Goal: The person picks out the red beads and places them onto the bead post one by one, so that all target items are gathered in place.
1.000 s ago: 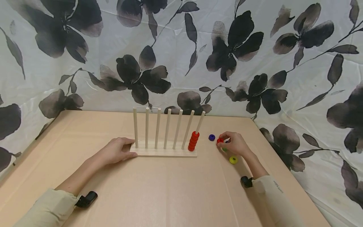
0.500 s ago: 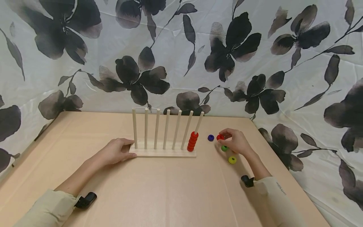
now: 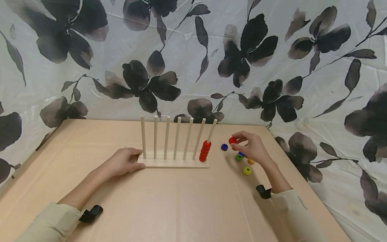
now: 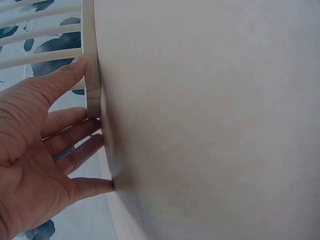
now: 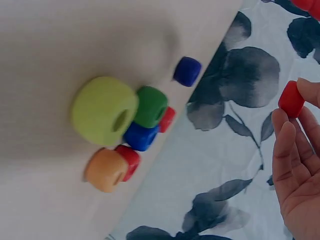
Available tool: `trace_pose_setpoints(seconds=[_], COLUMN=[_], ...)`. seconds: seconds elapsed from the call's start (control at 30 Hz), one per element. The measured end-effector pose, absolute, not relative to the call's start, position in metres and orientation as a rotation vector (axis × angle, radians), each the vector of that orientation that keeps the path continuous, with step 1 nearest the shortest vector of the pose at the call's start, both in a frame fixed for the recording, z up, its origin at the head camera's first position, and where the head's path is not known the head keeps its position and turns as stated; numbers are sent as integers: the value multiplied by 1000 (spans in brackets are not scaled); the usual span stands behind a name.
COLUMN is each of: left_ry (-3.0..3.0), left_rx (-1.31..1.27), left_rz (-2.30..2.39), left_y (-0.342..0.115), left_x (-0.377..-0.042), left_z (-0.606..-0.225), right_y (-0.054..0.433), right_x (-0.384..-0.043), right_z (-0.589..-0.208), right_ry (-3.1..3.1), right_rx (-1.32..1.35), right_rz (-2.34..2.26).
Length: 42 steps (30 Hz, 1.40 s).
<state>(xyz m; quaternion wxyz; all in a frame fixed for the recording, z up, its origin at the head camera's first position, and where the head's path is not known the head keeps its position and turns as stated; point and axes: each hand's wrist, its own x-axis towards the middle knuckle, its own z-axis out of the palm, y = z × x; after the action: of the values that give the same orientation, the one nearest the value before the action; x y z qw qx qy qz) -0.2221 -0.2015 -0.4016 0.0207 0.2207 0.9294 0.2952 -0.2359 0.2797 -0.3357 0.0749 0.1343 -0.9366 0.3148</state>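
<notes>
We see the left hand (image 3: 123,161) at the left end of a wooden stand (image 3: 175,163), which sits upright on the table (image 3: 181,205). Its thumb and forefinger are clamped on the end of the base, while in the left wrist view the other fingers spread apart, with the little finger's tip reaching down to the table. The stand carries a row of seven upright pegs (image 3: 166,137), and a stack of red beads (image 3: 205,151) is threaded on the peg at the right end.

To the right of the stand, the right hand (image 3: 252,148) has its thumb and fingertips clamped on a red bead (image 3: 232,140). We think this bead is clear of the table, though neither view shows the gap plainly.

Near that hand, several loose beads lie on the table. A blue bead (image 3: 224,147) rests by itself, between the stand and the hand. The green bead (image 5: 151,106) lies just beside another blue bead (image 5: 141,136), with a bit of red showing behind them. An orange bead (image 5: 106,170) is next to a partly hidden red one, and the yellow bead (image 3: 247,171) lies closest to us.

Behind the table we see a white cloth (image 3: 193,43) with dark flowers.
</notes>
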Motion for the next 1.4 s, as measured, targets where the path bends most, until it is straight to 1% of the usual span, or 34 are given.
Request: trace_pose_setpoints(seconds=[0.27, 0.57, 1.4], left_ry=[2884, 2883, 2892], left_rx=[690, 699, 693], left_rz=[918, 911, 906], left_y=[-202, -202, -200], left_x=[-222, -223, -222], left_z=[-401, -404, -402], right_y=[269, 263, 230], right_x=[-232, -228, -218], right_z=[-320, -311, -271], right_ry=[-2758, -2704, -2485], right_rx=[398, 404, 544], right_rz=[957, 973, 1004])
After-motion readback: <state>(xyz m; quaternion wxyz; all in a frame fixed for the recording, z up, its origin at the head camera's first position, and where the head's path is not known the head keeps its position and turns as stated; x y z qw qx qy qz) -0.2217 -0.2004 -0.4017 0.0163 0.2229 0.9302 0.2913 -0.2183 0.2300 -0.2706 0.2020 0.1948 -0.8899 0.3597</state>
